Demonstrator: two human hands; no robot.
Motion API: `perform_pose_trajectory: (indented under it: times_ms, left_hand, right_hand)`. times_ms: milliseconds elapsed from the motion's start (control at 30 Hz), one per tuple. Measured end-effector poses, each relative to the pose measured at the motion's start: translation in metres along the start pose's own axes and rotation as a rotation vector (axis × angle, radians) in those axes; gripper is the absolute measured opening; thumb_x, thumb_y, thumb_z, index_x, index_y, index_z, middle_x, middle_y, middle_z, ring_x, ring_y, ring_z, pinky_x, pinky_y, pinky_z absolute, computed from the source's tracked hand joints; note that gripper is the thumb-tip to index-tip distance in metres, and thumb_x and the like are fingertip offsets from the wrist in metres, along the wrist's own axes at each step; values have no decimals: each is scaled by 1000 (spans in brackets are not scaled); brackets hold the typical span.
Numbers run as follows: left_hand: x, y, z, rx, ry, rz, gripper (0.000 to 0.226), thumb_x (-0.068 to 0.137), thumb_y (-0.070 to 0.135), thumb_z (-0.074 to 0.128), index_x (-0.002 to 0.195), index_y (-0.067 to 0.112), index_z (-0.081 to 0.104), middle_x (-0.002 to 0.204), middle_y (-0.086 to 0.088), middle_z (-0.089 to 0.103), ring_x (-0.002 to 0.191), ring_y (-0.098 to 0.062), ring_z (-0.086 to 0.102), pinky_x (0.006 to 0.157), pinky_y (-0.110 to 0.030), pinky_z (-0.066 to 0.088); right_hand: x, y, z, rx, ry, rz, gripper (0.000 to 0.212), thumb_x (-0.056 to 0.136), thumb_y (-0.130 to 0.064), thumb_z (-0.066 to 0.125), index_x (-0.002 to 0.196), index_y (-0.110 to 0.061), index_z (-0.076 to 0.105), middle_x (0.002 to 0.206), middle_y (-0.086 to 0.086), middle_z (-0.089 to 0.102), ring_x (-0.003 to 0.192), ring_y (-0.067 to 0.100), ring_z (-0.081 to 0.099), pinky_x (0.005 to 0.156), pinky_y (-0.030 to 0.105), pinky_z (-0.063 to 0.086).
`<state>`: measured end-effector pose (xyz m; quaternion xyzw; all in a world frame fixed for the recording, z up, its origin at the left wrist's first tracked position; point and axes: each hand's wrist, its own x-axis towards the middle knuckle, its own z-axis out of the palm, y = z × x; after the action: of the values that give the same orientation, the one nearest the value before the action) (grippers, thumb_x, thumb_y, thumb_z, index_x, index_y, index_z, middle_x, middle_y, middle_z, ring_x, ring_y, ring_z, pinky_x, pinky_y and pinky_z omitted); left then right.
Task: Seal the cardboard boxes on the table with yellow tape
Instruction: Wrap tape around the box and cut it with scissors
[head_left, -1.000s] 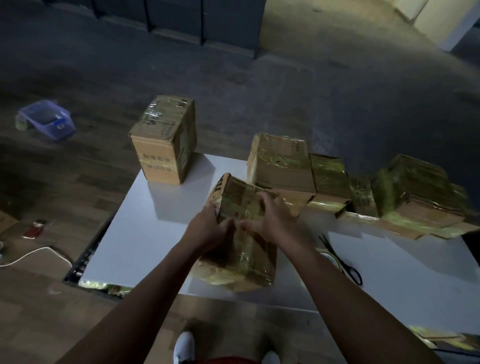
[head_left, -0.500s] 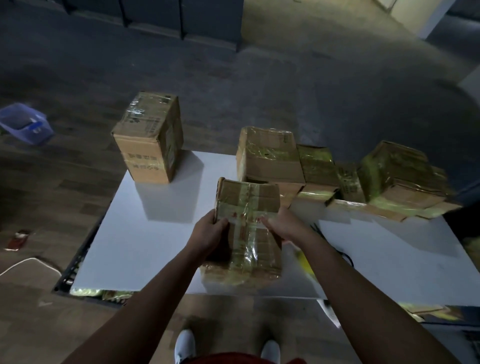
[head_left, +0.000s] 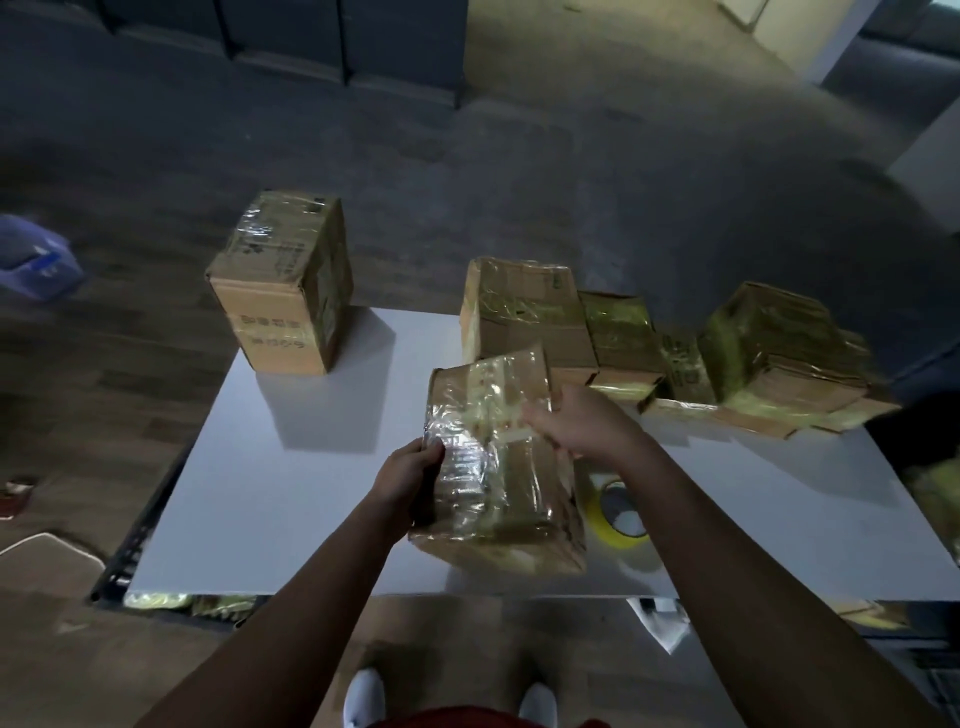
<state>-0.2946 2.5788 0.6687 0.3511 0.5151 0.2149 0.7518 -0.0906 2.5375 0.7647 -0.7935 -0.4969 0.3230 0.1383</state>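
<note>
At the near edge of the bench (head_left: 260, 493), a little right of its middle, the person is holding one cardboard box (head_left: 498, 478) that is already wrapped in shiny tape. The left hand (head_left: 410, 475) is grasping its left side, with the fingers curled round the edge. The right hand (head_left: 576, 421) is grasping the far right part, with fingers (head_left: 535, 415) reaching over the top face. The box is leaning; whether its near end is resting on the bench or is lifted, I cannot tell.

I am judging that the person is turning the box to check and press down the tape. To do this well, the box should be kept over the bench and not past the near edge. One hand should be steadying it while the other is rubbing the tape flat along each seam, so that no wrinkle or loose end is left.

The roll of yellow tape (head_left: 618, 514) is lying flat just beside the box on its right, ready if a seam is found open. Further away, a row of taped boxes (head_left: 524, 312) is standing along the far edge towards the far right corner. A tall box (head_left: 283, 291) is standing alone at the far left corner.
</note>
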Motion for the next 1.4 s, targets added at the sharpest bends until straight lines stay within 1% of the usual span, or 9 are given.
perform_pose_trajectory:
  times_ms: [100,267,400,467,700,1000,1067,1200,1400]
  left_hand:
    - [4,-7,-14,161,126,118,28,99,25,50,122,15,61,112,-11,67,101,-31,63,90,-44,52]
    - [7,-3,-23,829,486,396,38,91,30,49,124,17,62,119,-15,58,112,-34,54,94,-42,47]
    - [-6,23,-14,806,271,226,78,92,69,27,100,6,71,101,-14,67,94,-31,63,86,-39,50]
    - [-10,35,-14,795,164,176,77,85,75,39,97,6,70,101,-10,66,95,-27,63,86,-38,51]
    - [-11,46,-18,584,73,142,29,85,30,67,88,1,68,93,-16,71,89,-29,69,76,-38,55]
    - [5,18,14,481,84,66,37,79,28,55,105,3,63,102,-12,70,90,-27,68,82,-45,58]
    - [1,15,28,625,247,226,42,84,23,54,122,7,48,115,-10,59,101,-26,60,78,-39,55]
    - [-16,2,43,1418,306,761,61,90,35,58,145,29,32,153,-10,23,138,-32,25,107,-49,37]
    - [-9,-5,43,1715,188,672,48,96,41,42,143,33,36,157,-8,19,144,-31,11,111,-49,25]
  right_hand:
    - [0,-13,4,142,-77,16,33,95,-51,48,104,-20,57,94,-1,67,79,20,68,68,36,55]
    - [18,10,45,-38,-79,42,48,82,-57,64,108,-18,52,115,6,60,93,17,57,80,33,49]
    - [20,24,56,-37,24,154,94,71,-63,72,143,-18,31,145,11,35,125,30,45,95,40,44]
    - [24,27,57,64,-17,159,109,71,-59,75,153,-22,13,154,10,28,134,32,39,100,40,39]
    - [25,32,60,103,-59,132,98,76,-49,75,150,-27,14,144,4,45,112,27,55,75,38,56]
    - [18,47,45,-30,-49,141,104,78,-54,71,154,-25,7,149,10,41,126,29,50,95,38,48]
    - [17,48,43,12,-29,141,96,82,-48,69,154,-24,10,146,8,44,120,28,53,87,33,49]
    - [14,49,43,91,-5,120,89,84,-45,68,153,-26,15,148,5,42,124,26,50,84,28,44]
    - [15,52,49,88,3,73,91,82,-48,69,152,-26,16,149,6,41,129,25,48,88,28,39]
